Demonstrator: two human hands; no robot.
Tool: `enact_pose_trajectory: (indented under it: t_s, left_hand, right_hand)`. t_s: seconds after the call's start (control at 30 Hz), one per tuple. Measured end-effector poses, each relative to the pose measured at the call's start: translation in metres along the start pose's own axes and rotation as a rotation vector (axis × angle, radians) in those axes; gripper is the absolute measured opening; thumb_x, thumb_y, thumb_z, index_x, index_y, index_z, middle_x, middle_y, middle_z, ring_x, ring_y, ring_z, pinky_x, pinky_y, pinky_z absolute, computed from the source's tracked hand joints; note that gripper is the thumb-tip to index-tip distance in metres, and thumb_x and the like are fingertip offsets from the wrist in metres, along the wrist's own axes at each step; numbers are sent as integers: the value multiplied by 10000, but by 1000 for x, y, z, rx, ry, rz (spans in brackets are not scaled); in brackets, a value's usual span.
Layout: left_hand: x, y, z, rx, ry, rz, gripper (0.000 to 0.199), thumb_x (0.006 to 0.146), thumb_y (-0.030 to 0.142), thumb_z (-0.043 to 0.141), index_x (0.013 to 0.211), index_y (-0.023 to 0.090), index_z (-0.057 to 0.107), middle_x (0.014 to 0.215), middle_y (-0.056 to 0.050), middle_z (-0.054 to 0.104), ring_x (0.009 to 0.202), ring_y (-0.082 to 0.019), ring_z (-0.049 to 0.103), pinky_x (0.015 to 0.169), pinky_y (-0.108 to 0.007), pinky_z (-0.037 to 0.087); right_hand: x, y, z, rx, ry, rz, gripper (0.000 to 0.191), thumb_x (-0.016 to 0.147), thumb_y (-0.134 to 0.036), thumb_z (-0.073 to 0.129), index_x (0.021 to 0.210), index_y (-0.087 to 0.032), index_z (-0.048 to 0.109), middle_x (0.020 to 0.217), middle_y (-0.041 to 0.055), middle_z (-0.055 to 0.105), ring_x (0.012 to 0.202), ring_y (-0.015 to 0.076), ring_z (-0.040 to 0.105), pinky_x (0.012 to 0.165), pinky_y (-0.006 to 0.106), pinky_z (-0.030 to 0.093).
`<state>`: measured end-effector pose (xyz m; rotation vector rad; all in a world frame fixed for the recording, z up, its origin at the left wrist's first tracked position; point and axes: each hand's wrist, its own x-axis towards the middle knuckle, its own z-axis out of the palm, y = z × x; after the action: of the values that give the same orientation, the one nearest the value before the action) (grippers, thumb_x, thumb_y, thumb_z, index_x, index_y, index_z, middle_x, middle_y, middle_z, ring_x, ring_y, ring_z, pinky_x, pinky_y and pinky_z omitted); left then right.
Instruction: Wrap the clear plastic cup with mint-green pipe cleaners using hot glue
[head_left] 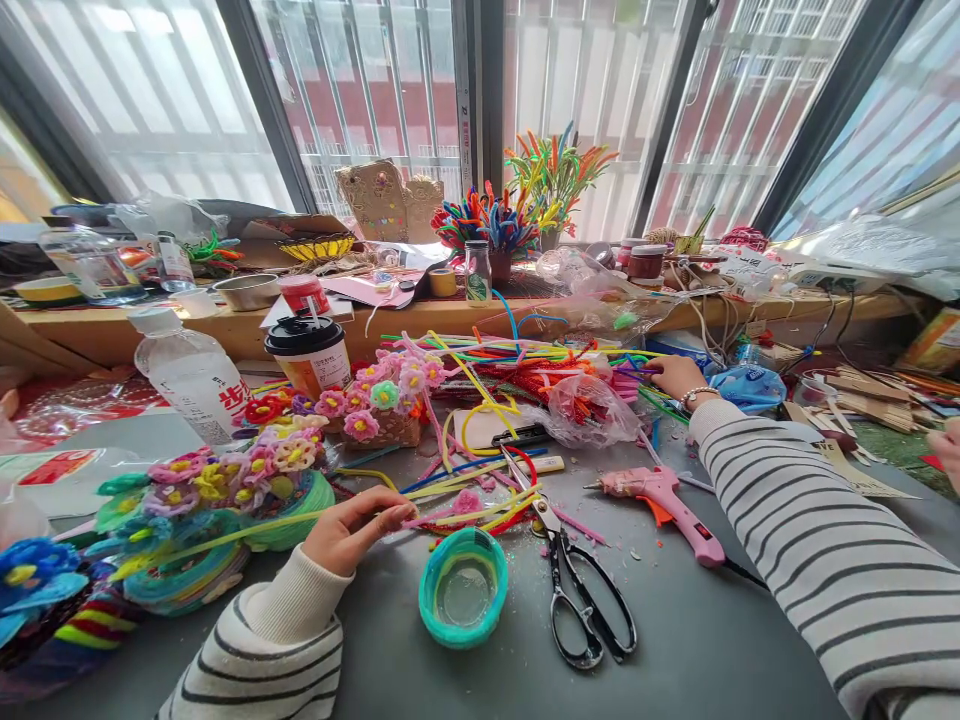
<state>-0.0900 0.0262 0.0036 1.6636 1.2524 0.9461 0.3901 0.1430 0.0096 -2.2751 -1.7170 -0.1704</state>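
Observation:
My left hand point(356, 530) is closed in a pinch, and a yellow-green pipe cleaner point(255, 528) runs from it to the left. Just right of it stands a small round teal bowl point(463, 588) wrapped in fuzzy strands, with a clear bottom. Farther off, my right hand point(673, 376) has its fingertips closed at the right end of a pile of colored pipe cleaners point(510, 375), on a purple-blue one. Black-handled scissors point(574, 570) lie partly open beside the bowl. A pink glue gun point(667, 505) rests under my right forearm's left side.
Fuzzy flower baskets point(217, 500) crowd the left. Behind them stand a water bottle point(187, 370) and a lidded paper cup point(307, 355). A wooden ledge point(420, 318) with jars and bunched pipe cleaners runs along the window. Another person's hand point(946, 450) shows at the right edge.

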Motion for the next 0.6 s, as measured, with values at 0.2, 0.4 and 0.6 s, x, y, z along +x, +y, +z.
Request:
enact_pose_trajectory:
  t_s: [0.2,0.4,0.6]
  left_hand:
    - [-1,0,-2,-14,42,-87,479,599,618,594,713,156,639,615,-38,647,594,-144,577,565,-237,479]
    - [-1,-1,0,-34,64,-103,445,609,590,600,711,159,632,584,-11,622,578,-131,563,554,-223,460]
    - [-1,-1,0,-73,84,-100,428,625,575,594,714,156,615,576,3,604,559,-111,525,541,-210,430]
  right_hand:
    - [-6,-6,1,-11,-141,19,287,855,-308,486,1109,-178,520,1134,72,540,948,173,557,793,377,478]
    - [-8,-17,7,86,-123,50,299,853,-309,491,1116,-171,514,1132,75,540,949,176,558,792,381,478]
    - [-10,-1,-4,258,-42,177,289,855,-310,486,1108,-176,520,1136,71,540,953,177,555,799,384,475]
